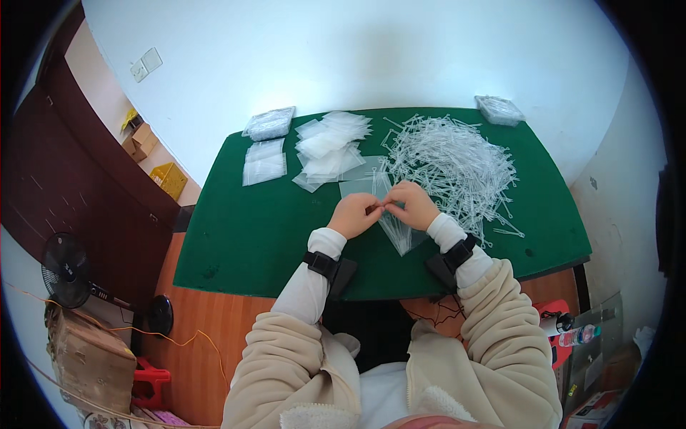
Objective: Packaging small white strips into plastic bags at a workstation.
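since it'd prob flop otherwise, left hand (355, 214) n right hand (413, 205) both pinch a clear, flat plastic bag (400, 237) w/ clear looped plastic sticks (454, 161) nearby

2 hands (351, 216) (416, 206), 1 clear bag (399, 242) below them, 1 desk (250, 239). 1 heap of plastic sticks (454, 157) — too tangled to count. 1 small stack (264, 164) and 1 spread heap of flat bags (329, 146), overlapped beyond counting — plus 2 packed bundles (270, 124) (500, 110). 2 wristbands (320, 264) (459, 252), 1 fan (66, 268), 2 wall switch plates (151, 59).
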